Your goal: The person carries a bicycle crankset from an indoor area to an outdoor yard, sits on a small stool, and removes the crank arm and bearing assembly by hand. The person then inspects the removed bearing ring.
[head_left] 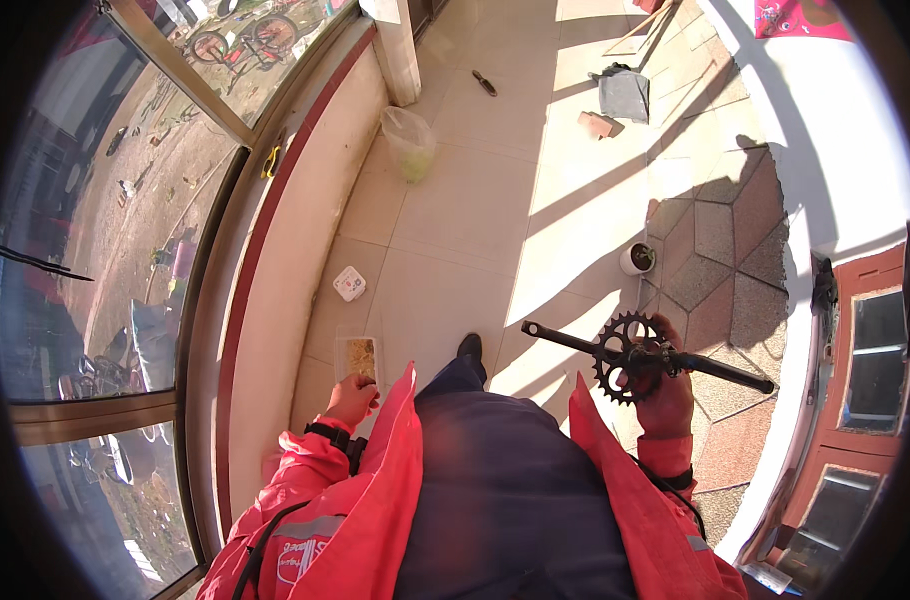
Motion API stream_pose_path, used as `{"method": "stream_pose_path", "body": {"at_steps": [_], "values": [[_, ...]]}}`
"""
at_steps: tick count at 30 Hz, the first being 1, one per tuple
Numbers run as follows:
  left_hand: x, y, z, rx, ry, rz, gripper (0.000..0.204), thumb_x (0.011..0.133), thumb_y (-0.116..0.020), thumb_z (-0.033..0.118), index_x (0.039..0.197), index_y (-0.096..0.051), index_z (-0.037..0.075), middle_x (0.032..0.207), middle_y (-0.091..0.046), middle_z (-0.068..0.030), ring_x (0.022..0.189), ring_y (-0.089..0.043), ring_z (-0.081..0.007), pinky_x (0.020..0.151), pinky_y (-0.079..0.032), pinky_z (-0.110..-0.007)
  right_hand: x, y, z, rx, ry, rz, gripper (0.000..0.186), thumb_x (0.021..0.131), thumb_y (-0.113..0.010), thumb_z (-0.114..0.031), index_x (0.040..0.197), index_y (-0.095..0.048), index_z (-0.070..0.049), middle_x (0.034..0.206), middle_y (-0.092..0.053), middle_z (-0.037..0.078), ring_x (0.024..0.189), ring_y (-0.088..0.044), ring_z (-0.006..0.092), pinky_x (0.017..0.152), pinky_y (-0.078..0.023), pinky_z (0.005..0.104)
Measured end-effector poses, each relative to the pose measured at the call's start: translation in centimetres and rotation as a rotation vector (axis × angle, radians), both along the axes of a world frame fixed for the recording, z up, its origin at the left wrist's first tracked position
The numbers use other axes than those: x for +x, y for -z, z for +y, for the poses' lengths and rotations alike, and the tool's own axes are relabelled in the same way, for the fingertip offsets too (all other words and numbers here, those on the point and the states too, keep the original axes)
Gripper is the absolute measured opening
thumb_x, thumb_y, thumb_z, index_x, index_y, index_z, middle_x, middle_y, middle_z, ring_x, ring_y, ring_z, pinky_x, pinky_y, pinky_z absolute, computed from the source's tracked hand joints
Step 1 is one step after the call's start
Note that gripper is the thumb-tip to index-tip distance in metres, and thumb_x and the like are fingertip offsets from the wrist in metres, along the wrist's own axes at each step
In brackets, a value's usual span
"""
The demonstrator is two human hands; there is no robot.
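Note:
My right hand (667,405) is closed round a black bicycle crankset (720,372). Its toothed chainring stands in front of the fingers, and one crank arm points left while the other reaches right. The palm side of that hand is partly hidden behind the chainring. At the lower left, my left hand (352,400) hangs with its fingers curled in and nothing visible in them. Just beyond it on the floor stands a clear plastic container (341,345) with something tan inside.
A low wall (293,190) with a window runs along my left. On the tiled floor lie a white box (349,284), a translucent plastic bag (408,145), a dark-handled tool (485,83), a brick (596,124) and a potted plant (632,262). A red-brown door (827,440) stands at right.

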State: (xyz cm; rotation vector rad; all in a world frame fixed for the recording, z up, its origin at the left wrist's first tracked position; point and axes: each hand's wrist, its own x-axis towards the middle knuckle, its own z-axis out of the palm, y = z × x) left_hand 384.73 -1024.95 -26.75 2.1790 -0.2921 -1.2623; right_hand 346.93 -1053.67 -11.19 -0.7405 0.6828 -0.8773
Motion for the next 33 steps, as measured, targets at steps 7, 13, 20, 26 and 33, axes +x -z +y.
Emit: {"method": "stream_pose_path", "body": {"at_steps": [7,13,20,26,33], "values": [[13.6,-1.8,-25.7,-0.173,0.129,-0.028,0.022,0.09,-0.058,0.014,0.105,-0.06,-0.002,0.085,-0.067,-0.0079,0.066,-0.064,-0.014,0.054,-0.05,-0.029,8.3,-0.3,-18.9,0.008,0.017,0.0,0.067,0.089,-0.068,-0.026,0.146,-0.038,-0.008,0.11,-0.065,0.015,0.082,-0.068,0.0267,0.068,-0.06,0.0387],[19.8,-0.6,-43.6,-0.121,-0.016,-0.032,0.022,0.09,-0.059,0.013,0.104,-0.061,-0.003,0.082,-0.067,-0.0085,0.065,-0.064,-0.0146,0.053,-0.05,-0.029,16.2,2.1,-37.9,-0.024,-0.008,0.018,0.083,0.08,-0.076,-0.03,0.148,-0.035,-0.006,0.112,-0.066,0.014,0.076,-0.07,0.0258,0.061,-0.053,0.0281],[24.7,-4.6,-57.7,0.027,-0.044,-0.11,0.02,0.088,-0.062,0.009,0.102,-0.062,-0.005,0.082,-0.068,-0.0111,0.064,-0.067,-0.0172,0.055,-0.053,-0.03,26.7,-1.2,-60.4,-0.006,-0.144,-0.154,0.084,0.08,-0.076,-0.026,0.148,-0.033,-0.006,0.117,-0.063,0.016,0.084,-0.07,0.0337,0.075,-0.06,0.0429],[33.2,-3.6,-73.8,0.056,-0.07,-0.095,0.024,0.085,-0.065,0.003,0.105,-0.062,-0.009,0.082,-0.069,-0.0139,0.066,-0.068,-0.0208,0.06,-0.057,-0.033,36.5,0.6,-78.5,-0.084,-0.138,-0.096,0.085,0.079,-0.078,-0.035,0.147,-0.035,-0.006,0.116,-0.063,0.017,0.083,-0.07,0.0311,0.071,-0.06,0.0404],[48.7,0.4,-97.6,-0.086,0.056,-0.079,0.027,0.083,-0.065,0.001,0.108,-0.063,-0.011,0.089,-0.07,-0.0157,0.071,-0.07,-0.0216,0.067,-0.059,-0.033,46.1,-1.0,-95.9,-0.022,0.025,-0.089,0.077,0.079,-0.069,-0.024,0.146,-0.036,-0.006,0.117,-0.062,0.016,0.093,-0.067,0.0293,0.077,-0.059,0.0417]]}}
